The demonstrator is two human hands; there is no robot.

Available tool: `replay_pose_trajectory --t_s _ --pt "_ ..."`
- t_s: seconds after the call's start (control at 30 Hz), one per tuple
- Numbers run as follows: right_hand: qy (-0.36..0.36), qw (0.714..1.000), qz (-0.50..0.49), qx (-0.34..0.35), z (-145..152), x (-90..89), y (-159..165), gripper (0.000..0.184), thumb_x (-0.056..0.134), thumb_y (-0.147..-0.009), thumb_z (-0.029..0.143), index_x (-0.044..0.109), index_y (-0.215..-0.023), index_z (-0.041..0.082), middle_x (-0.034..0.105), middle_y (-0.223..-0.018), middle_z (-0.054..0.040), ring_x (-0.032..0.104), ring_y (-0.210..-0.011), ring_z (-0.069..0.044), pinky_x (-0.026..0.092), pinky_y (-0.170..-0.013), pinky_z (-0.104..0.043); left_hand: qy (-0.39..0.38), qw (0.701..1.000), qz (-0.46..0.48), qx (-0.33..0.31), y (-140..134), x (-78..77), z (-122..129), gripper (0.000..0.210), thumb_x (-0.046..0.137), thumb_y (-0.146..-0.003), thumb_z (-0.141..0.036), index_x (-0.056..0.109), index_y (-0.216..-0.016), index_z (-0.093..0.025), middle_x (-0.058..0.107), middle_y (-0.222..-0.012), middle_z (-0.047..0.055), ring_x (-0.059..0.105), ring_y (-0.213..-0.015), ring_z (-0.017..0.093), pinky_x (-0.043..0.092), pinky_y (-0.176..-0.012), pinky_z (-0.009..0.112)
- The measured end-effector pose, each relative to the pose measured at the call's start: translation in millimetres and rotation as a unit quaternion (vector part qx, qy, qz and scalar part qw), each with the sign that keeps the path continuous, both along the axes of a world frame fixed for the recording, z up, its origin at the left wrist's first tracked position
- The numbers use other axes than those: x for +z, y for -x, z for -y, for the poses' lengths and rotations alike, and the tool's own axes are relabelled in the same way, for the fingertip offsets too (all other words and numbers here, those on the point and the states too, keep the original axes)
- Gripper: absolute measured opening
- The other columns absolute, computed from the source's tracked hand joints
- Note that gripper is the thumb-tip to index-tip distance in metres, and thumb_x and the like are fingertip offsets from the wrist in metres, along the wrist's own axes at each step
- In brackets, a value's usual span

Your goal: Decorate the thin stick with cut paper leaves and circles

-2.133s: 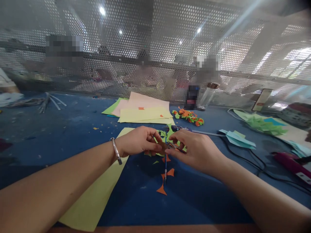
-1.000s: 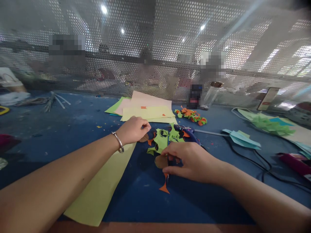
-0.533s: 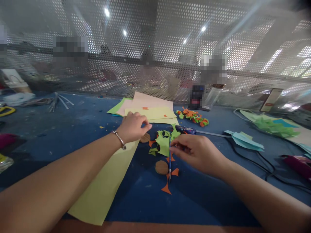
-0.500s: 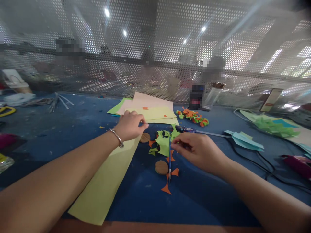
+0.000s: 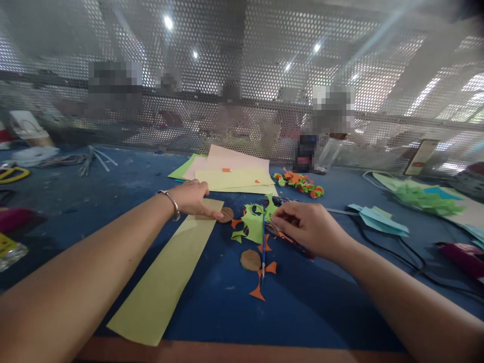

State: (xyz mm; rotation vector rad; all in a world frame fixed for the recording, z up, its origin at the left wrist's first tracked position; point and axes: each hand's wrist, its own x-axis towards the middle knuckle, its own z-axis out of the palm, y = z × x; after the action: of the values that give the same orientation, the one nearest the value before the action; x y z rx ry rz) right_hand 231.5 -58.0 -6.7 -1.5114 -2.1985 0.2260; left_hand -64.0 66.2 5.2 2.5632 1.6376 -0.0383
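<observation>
My left hand (image 5: 192, 199), a bracelet on its wrist, lies over the upper end of a long yellow-green paper strip (image 5: 166, 272). Its thumb is stretched out to the edge of a small brown disc (image 5: 227, 215); whether it presses on the disc I cannot tell. My right hand (image 5: 302, 222) is closed, thumb against fingers. Beneath it shows a blurred dark, slim thing with reddish edges (image 5: 293, 239), its kind unclear. Left of these fingers lie a cut green paper scrap (image 5: 254, 224) and a thin blue stick with a metal tip (image 5: 263, 252). A second brown disc (image 5: 250, 260) lies nearer me.
Stacked paper sheets (image 5: 238, 156) and a pile of orange and green cuttings (image 5: 300, 182) lie at the back, before a perforated metal screen (image 5: 242, 116). Blue paper pieces (image 5: 378, 219), black cables (image 5: 412, 262) and green cuttings (image 5: 427, 196) lie right. Yellow-handled scissors (image 5: 15, 175) lie far left.
My left hand has come down and nearer me, its thumb now stretched toward the disc. My right hand has shifted slightly, and a dark blurred thing now shows beneath it.
</observation>
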Motion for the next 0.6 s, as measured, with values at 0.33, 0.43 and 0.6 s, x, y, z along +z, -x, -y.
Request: replay_pose_trajectory --t_s 0.33,0.43,0.6 --pt "0.011 1.000 0.009 0.013 -0.4 -1.7 1.9 0.021 0.055 -0.092 0.037 0.071 -0.089 0.023 0.068 -0.073 -0.0001 0.057 -0.060 -0.013 0.037 -0.055 -0.025 0.119 0.990 0.056 -0.056 12.8 4.1 -12.5 0.090 0.071 -0.054 -0.077 0.057 -0.123 -0.020 0.063 -0.112 0.010 0.061 -0.094 0.029 0.045 -0.073 0.031" --pt "0.015 1.000 0.010 0.012 -0.6 -1.9 2.5 0.021 0.056 -0.092 0.037 0.071 -0.089 0.022 0.068 -0.072 -0.0001 0.056 -0.060 -0.013 0.037 -0.054 -0.025 0.113 0.987 0.064 -0.089 8.1 6.8 -6.9 0.081 0.073 -0.058 -0.071 0.061 -0.121 -0.021 0.063 -0.116 0.011 0.059 -0.103 0.030 0.045 -0.083 0.033" --pt "0.020 1.000 0.004 0.016 -0.7 -1.6 2.8 0.021 0.055 -0.092 0.037 0.071 -0.090 0.022 0.068 -0.073 -0.0004 0.057 -0.060 -0.013 0.036 -0.053 -0.024 0.048 0.985 0.074 -0.147 -12.7 5.1 12.7 0.057 0.073 -0.066 -0.056 0.068 -0.117 -0.029 0.063 -0.120 0.009 0.052 -0.118 0.032 0.041 -0.097 0.040"
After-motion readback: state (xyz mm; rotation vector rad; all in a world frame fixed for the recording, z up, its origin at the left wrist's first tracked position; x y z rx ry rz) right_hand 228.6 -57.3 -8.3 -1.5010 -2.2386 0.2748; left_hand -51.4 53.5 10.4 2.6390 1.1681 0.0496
